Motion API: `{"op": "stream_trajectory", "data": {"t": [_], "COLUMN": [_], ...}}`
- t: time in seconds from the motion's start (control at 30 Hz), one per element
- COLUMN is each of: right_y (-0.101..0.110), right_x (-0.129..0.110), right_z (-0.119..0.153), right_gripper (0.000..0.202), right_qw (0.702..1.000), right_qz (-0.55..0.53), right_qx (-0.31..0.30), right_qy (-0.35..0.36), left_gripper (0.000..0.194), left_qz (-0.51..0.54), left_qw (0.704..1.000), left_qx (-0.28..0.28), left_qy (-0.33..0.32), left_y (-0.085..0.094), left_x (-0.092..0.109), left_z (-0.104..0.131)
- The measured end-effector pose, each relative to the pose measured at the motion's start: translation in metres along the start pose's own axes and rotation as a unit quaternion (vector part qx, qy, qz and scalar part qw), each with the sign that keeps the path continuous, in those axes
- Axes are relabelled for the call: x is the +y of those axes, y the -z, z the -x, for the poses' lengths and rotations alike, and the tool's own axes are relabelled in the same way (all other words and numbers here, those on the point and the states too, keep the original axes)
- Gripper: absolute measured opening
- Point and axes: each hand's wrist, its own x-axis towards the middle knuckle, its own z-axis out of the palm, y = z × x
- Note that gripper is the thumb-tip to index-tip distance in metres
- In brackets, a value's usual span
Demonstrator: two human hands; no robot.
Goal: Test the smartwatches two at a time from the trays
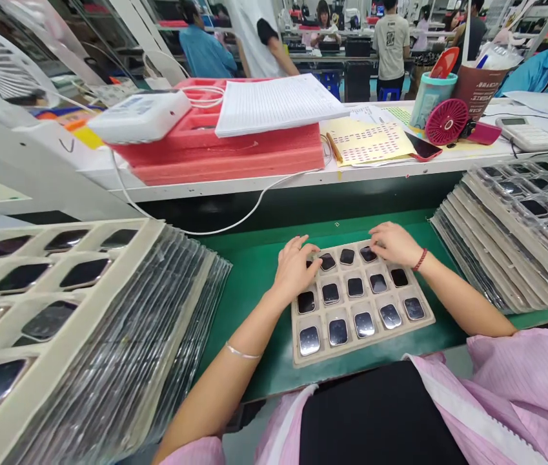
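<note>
A beige tray (365,338) lies on the green mat in front of me, its pockets holding rows of small dark, glossy square pieces with rounded corners, like watch faces (355,287). My left hand (296,266) is over the tray's far left corner, thumb and fingers apart, partly covering a piece there. Over the far right corner is my right hand (394,244), its bent fingers close to a piece (368,254) in the far row. I see nothing lifted in either hand. Whether the fingertips touch the pieces is unclear.
Tall stacks of similar trays stand at left (123,336) and right (496,245). A white shelf (375,165) runs across behind the mat, bearing red foam (235,155), papers (278,106), a phone (423,147) and cups (433,97). A white cable (235,226) droops below it.
</note>
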Motion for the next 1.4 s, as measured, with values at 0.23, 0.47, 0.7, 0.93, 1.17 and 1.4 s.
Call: {"op": "stream_trajectory", "data": {"t": [0.23, 0.47, 0.7, 0.93, 1.17, 1.4], "right_y": [0.006, 0.000, 0.003, -0.026, -0.044, -0.031], "right_x": [0.033, 0.023, -0.016, -0.044, -0.031, -0.026], "right_z": [0.019, 0.025, -0.018, -0.038, -0.030, -0.030], "right_gripper": [0.022, 0.014, 0.040, 0.053, 0.057, 0.060], "right_qw": [0.997, 0.943, 0.793, 0.744, 0.782, 0.670], "right_qz": [0.020, -0.322, -0.601, -0.653, -0.611, -0.724], "right_qx": [-0.051, 0.067, -0.030, -0.101, -0.112, -0.154], "right_qy": [-0.057, -0.042, -0.090, -0.093, -0.051, -0.049], "left_gripper": [0.009, 0.019, 0.030, 0.035, 0.048, 0.070], "left_qz": [0.050, 0.245, 0.379, 0.511, 0.536, 0.643], "left_qw": [0.992, 0.963, 0.917, 0.840, 0.827, 0.740], "left_qx": [-0.089, -0.104, -0.101, -0.061, -0.038, -0.087], "left_qy": [-0.074, -0.052, 0.078, 0.170, 0.163, 0.176], "left_y": [-0.043, -0.058, -0.010, 0.019, 0.001, 0.004], "left_x": [0.065, 0.086, 0.050, 0.015, 0.010, 0.001], "left_z": [-0.045, -0.038, -0.016, 0.012, 0.019, 0.022]}}
